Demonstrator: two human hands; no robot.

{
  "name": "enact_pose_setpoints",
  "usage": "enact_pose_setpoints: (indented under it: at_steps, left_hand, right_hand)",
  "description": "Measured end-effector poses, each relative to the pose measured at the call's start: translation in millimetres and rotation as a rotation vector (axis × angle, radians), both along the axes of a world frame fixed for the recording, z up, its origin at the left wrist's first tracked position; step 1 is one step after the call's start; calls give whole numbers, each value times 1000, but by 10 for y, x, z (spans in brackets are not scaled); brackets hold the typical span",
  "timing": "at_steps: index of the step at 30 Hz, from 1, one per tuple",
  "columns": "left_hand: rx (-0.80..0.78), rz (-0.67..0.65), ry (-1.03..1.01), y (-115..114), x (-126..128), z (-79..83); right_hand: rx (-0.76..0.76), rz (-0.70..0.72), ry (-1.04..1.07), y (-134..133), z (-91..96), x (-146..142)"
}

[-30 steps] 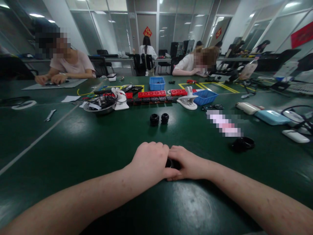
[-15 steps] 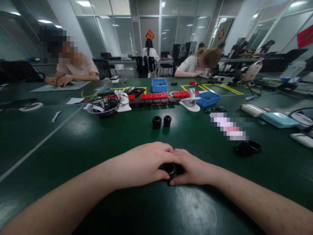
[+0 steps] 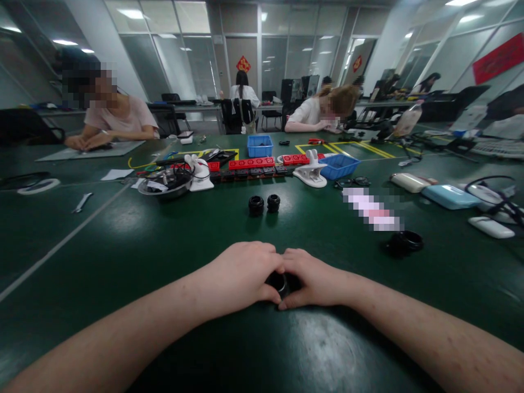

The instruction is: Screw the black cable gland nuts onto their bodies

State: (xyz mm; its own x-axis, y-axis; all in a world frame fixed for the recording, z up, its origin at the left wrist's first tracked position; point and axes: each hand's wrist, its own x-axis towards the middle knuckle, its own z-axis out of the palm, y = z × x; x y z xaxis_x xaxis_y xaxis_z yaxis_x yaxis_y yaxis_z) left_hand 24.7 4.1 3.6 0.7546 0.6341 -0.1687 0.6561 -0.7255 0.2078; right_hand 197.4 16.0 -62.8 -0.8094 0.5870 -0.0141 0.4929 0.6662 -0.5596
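snugly between left hand and right hand, both clasped around it: small black ring

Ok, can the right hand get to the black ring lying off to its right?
Probably yes: only bare table separates the right hand from the black ring, though it and the left hand are closed on a small black part.

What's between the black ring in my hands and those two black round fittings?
Only bare green tabletop, head view; left hand and right hand clasp the black ring.
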Motion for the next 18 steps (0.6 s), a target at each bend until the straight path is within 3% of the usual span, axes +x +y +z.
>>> enact_pose_setpoints:
  at_steps: [8,14,18]
  left_hand:
    - [110,216,165,-134,160,-41]
    - [258,281,120,-209,197,-147]
    - [274,371,118,-254,215,-216]
  right_hand:
    - [28,16,3,-5,2,-8]
    - [39,5,-12,-15,16,-18]
    - [39,-6,-28,-23,13,-20]
